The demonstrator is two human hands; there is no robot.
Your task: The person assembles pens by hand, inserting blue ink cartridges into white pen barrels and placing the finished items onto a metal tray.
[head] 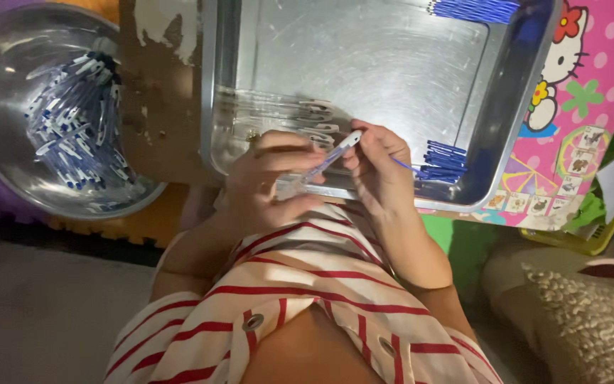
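Clear pen barrel (325, 162), white-tipped, tilted, thin blue refill (405, 165) beside it.

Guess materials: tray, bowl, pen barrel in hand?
Tray: looks like brushed steel or aluminium, dull grey sheen with fine scratches. Bowl: polished metal, probably stainless, with mirror-like glare on its wall. Pen barrel: likely clear plastic with a white tip; see-through body, held between left hand and right hand.
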